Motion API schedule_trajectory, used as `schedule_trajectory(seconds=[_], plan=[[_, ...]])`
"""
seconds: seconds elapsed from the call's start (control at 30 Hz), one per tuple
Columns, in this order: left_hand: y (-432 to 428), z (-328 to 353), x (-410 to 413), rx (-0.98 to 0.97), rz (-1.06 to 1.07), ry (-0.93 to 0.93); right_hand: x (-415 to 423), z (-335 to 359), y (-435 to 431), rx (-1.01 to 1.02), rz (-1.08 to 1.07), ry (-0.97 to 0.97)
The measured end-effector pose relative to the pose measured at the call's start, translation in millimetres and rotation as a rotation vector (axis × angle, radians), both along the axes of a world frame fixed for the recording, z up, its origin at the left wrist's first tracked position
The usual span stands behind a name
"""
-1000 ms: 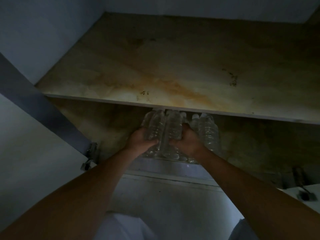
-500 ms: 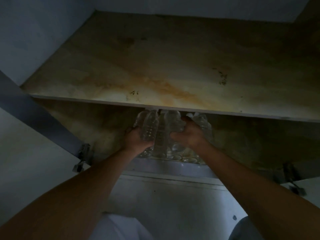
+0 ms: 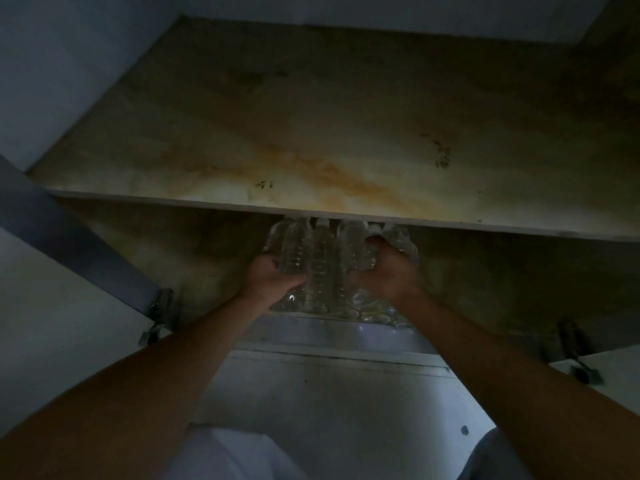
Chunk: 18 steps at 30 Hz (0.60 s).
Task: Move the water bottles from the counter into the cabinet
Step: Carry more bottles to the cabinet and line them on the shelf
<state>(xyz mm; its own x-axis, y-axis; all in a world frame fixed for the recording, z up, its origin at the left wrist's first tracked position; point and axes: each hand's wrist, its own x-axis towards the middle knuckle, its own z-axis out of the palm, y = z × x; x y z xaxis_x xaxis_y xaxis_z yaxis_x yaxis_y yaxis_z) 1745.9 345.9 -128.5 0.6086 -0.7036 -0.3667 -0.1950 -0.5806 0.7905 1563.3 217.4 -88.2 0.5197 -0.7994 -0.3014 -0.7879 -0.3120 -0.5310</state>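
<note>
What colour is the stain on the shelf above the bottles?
The stain is orange-brown; head view.

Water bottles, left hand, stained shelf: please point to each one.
water bottles (image 3: 323, 265), head view, ribbed body of middle bottle.
left hand (image 3: 267, 279), head view, back of hand.
stained shelf (image 3: 346, 174), head view, orange stain.

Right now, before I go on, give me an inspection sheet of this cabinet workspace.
Surface: cabinet shelf edge below the bottles; stained board above them.
Job's things: cluster of clear water bottles, upright, bottoms at the shelf's front, caps close under the stained board.
Clutter: nothing seen.
Hands: left hand and right hand each grip bottles at the cluster's sides.
Cables: nothing seen.
Surroundings: dim light; open door at left; hinges on both sides.
</note>
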Motion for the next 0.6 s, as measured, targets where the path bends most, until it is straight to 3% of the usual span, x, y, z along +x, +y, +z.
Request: schedule_trajectory(seconds=[0.2, 0.4, 0.6], plan=[[-11, 3, -9, -0.075, 0.001, 0.133, 3, -13, 7, 0.003, 0.021, -0.025], [-21, -4, -30, -0.128, -0.050, 0.107, 0, -9, 15, -0.071, 0.041, 0.049], [-13, -3, -24, -0.148, -0.141, 0.104, -7, 0, 11, -0.201, 0.240, 0.069]])
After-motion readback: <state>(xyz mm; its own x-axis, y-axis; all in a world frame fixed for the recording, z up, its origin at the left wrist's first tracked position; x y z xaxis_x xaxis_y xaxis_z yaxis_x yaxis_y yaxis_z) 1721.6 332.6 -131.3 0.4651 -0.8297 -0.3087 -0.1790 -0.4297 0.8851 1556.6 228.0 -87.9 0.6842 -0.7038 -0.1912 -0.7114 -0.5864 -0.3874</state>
